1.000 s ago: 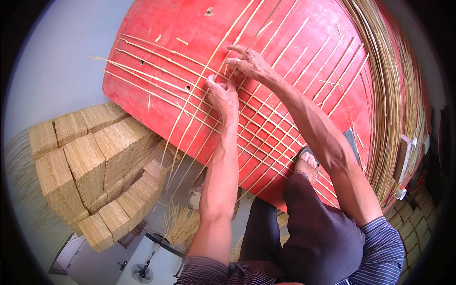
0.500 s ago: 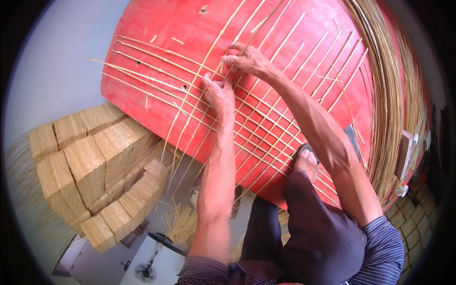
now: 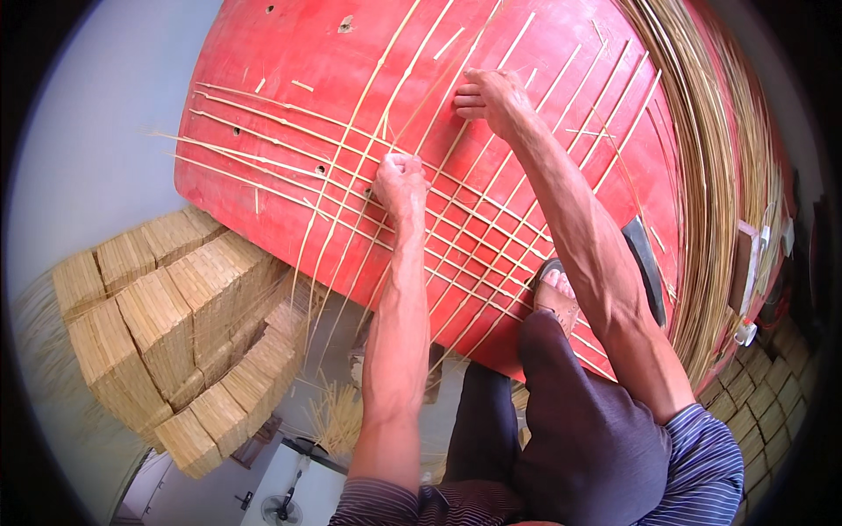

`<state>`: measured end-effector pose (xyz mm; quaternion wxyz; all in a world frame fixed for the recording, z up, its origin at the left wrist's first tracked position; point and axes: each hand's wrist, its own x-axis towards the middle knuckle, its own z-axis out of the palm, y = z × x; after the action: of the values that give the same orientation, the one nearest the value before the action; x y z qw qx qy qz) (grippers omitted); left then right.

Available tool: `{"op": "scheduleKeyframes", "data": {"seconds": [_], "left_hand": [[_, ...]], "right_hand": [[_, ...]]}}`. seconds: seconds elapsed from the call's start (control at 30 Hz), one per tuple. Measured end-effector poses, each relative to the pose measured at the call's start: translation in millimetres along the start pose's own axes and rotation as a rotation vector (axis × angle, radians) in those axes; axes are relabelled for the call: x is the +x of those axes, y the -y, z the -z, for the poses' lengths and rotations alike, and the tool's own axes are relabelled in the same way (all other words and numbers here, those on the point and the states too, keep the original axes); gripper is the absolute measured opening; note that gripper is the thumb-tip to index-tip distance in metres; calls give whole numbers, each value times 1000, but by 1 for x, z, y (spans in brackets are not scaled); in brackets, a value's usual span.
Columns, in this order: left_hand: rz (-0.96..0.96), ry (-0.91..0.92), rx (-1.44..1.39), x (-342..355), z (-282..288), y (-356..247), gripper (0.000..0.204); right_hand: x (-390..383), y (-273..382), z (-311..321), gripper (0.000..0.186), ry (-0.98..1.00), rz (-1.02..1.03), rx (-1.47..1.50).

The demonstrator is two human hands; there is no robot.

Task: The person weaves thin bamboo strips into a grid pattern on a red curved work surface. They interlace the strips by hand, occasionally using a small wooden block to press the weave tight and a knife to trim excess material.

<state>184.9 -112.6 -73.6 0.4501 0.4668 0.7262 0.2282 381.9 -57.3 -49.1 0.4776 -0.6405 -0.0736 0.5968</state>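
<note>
Thin pale strips, apparently split bamboo, make an open lattice point(image 3: 478, 219) on a large red board point(image 3: 263, 44). My left hand point(image 3: 402, 186) is closed at the lattice's upper edge, pinching a strip; its fingertips partly hide the grip. To the upper right, my right hand point(image 3: 491, 101) hovers over the board with its fingers loosely extended, and I see nothing in them. A thin brownish strip point(image 3: 441, 92), faint and blurred, slants up between the hands. My sandalled foot point(image 3: 558, 294) rests on the board by the lattice's lower right corner.
Stacked bundles of woven straw-coloured pieces point(image 3: 175, 298) stand at the left. A long bundle of loose strips point(image 3: 715, 175) curves along the right. A dark flat blade-like piece point(image 3: 645, 267) lies beside my right forearm. Loose strips point(image 3: 335, 416) and a fan point(image 3: 282, 508) are below.
My right hand has let go near the left hand and moved right and slightly up. My left hand has closed at the lattice. The whole view has shifted slightly.
</note>
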Motion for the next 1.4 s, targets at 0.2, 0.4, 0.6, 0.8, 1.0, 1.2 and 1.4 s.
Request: {"op": "scheduleKeyframes", "data": {"seconds": [0.2,0.4,0.6,0.8,1.0,1.2,1.4], "left_hand": [[41,43,-11,3,-1,-2,17],[43,41,-38,4,0,0,15],[64,28,-55,8,-2,5,14],[-38,-52,22,19,-4,24,15],[-41,-48,30,16,-9,18,14],[-6,-32,-32,13,-9,10,13],[37,-24,-46,4,0,3,11]], "right_hand": [[3,-1,-6,36,14,-72,78],[7,-8,-13,41,71,-105,62],[3,-32,-21,34,148,0,-164],[-22,-75,-26,36,267,236,-290],[-58,-77,-21,40,222,468,-487],[-59,-61,-22,38,34,588,-646],[-42,-33,-48,38,366,332,-533]]}}
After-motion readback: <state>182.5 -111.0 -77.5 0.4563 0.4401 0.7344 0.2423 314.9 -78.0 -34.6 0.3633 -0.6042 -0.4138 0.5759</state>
